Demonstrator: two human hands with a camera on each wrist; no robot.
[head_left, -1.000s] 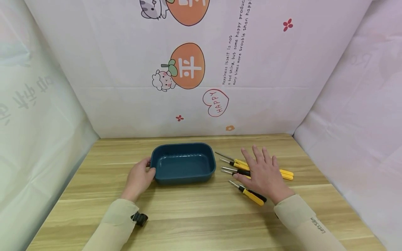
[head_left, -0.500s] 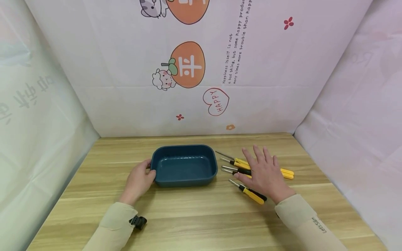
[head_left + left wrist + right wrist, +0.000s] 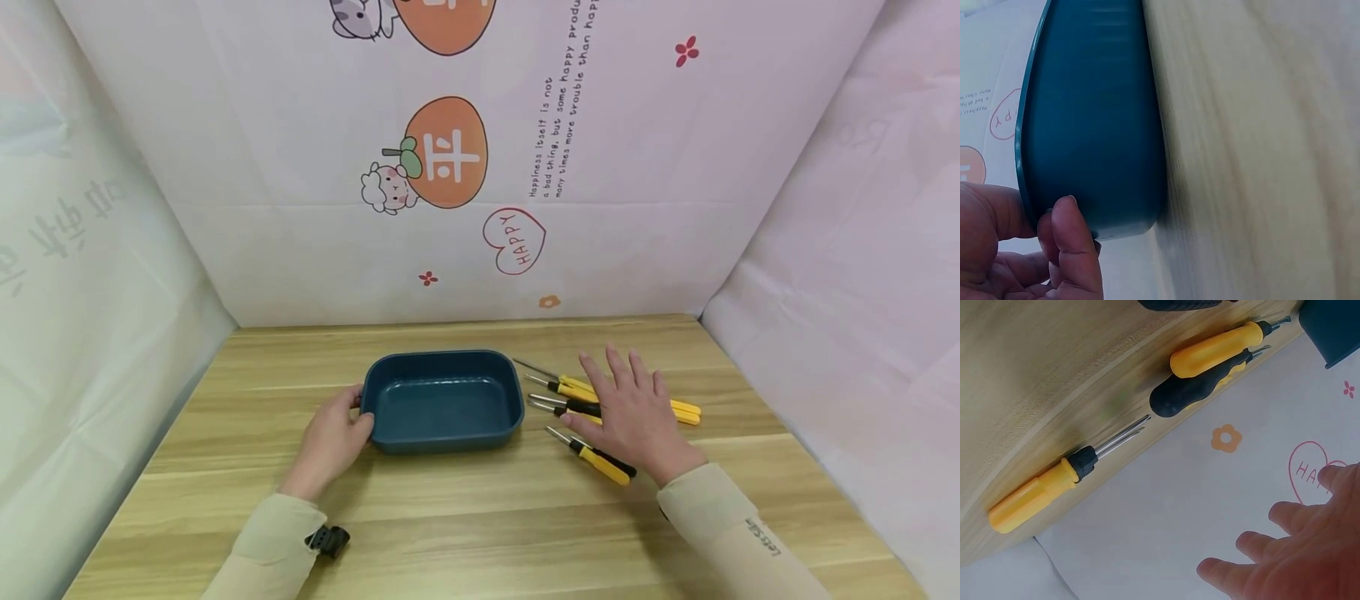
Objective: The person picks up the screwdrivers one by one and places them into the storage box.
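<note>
A dark blue rectangular box (image 3: 446, 445) with rounded corners stands on the table, nothing inside it. My left hand (image 3: 332, 433) pinches its left end, thumb on the near corner; the left wrist view has the curled fingers (image 3: 1072, 237) at the box's corner. To the box's right lie several screwdrivers with yellow or black handles, shafts pointing left. Over them my right hand (image 3: 633, 421) is spread, fingers straight, hiding part of the handles. In the right wrist view it appears apart from a yellow screwdriver (image 3: 1035, 494) and a black-handled screwdriver (image 3: 1188, 387).
The wood-grain table (image 3: 450, 533) extends in front of both hands. A white printed backdrop (image 3: 300, 250) rises behind its far edge, and white sheets (image 3: 847, 350) flank both sides. Nearest me lies a yellow screwdriver (image 3: 607, 468) beside a black one.
My left hand has slid the box slightly towards me and to the right. The right hand stays almost still above the screwdrivers, which have not moved.
</note>
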